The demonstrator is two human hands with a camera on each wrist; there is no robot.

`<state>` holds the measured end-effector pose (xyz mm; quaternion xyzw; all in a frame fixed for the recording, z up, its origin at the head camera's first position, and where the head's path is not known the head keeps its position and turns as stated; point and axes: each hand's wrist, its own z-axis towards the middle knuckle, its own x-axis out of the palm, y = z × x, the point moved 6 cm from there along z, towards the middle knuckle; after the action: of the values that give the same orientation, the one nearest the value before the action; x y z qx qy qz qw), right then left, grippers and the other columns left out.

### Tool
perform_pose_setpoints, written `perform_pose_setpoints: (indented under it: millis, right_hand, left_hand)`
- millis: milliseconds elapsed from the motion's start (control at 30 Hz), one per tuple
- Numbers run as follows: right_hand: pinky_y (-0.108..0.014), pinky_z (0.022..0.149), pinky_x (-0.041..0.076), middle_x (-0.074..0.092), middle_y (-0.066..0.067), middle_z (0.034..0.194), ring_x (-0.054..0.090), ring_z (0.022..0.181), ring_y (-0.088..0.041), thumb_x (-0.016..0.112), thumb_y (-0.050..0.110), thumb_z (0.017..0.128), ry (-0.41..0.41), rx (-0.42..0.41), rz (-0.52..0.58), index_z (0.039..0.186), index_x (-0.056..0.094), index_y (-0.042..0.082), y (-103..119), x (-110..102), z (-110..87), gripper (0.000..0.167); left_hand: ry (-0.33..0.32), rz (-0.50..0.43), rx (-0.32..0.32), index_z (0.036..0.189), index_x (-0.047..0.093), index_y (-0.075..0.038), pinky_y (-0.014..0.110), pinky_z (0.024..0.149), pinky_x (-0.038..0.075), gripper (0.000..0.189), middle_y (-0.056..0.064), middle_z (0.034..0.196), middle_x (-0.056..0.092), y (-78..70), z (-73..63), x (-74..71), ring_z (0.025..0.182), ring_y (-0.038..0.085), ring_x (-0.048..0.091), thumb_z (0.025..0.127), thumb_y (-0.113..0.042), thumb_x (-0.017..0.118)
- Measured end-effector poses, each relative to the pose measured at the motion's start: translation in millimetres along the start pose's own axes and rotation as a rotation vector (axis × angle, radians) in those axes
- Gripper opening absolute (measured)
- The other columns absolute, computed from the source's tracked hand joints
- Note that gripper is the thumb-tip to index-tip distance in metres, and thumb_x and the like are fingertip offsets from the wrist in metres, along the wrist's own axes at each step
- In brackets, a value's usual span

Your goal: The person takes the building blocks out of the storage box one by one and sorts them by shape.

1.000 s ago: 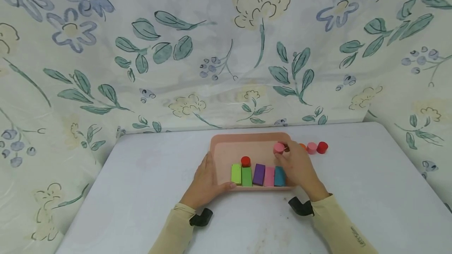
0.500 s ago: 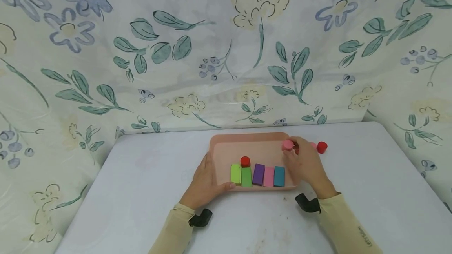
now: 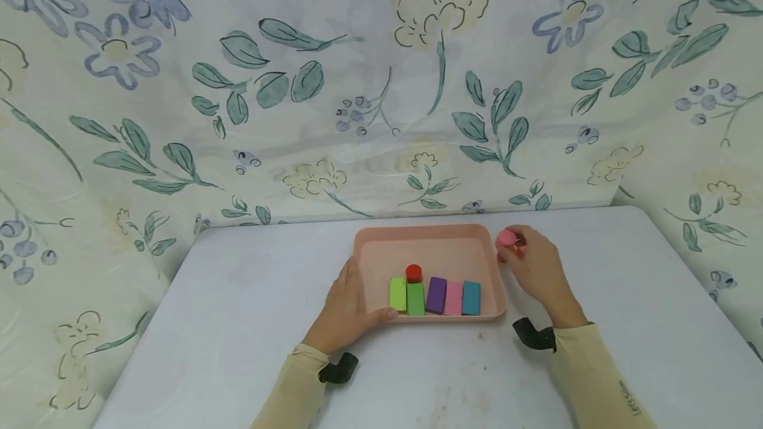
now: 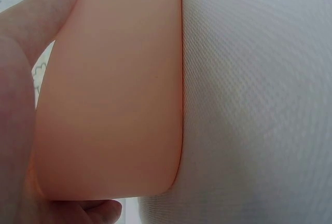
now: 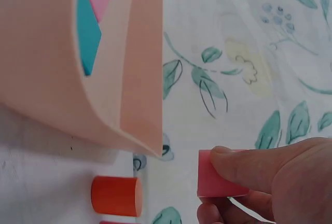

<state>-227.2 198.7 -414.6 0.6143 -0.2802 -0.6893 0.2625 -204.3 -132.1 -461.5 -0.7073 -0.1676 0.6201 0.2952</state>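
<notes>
My right hand (image 3: 539,270) pinches a pink cylinder block (image 5: 207,175) between thumb and fingers, just right of the tray and raised above the table. An orange cylinder block (image 5: 116,196) stands below it, near the tray's side. My left hand (image 3: 346,306) holds the near left corner of the peach-coloured tray (image 3: 429,234), fingers along its left side and thumb over the front rim. Inside the tray, a row of oblong blocks in lime, green (image 3: 416,299), purple (image 3: 437,295), pink and blue (image 3: 471,298) lies along the front. A red cylinder block (image 3: 414,273) sits behind the green one.
The tray stands on a white table (image 3: 268,270), with a floral cloth (image 3: 381,85) rising behind it. Part of another reddish block (image 5: 119,222) shows at the bottom of the right wrist view. A black wrist-worn piece (image 3: 533,335) juts from the right sleeve.
My right hand has carried the pink cylinder block rightward from over the tray to beyond its right rim, now covering most of the loose blocks there. The left hand and tray have stayed put.
</notes>
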Motion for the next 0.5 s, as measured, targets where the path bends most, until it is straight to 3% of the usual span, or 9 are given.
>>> perform_pose_setpoints:
  millis: [500]
  right_hand:
    - [-0.059, 0.097, 0.049, 0.052, -0.032, 0.134, 0.049, 0.119, -0.047, 0.060, 0.015, 0.100, 0.002, 0.070, -0.022, 0.143, 0.043, -0.007, -23.9, -19.1, 3.8, 0.051]
  left_hand:
    - [0.013, 0.021, -0.010, 0.159, 0.001, 0.004, 0.058, 0.117, 0.023, 0.130, 0.023, 0.166, 0.007, -1.0, -0.6, -0.9, 0.150, 0.042, 0.015, 0.077, -0.063, 0.077]
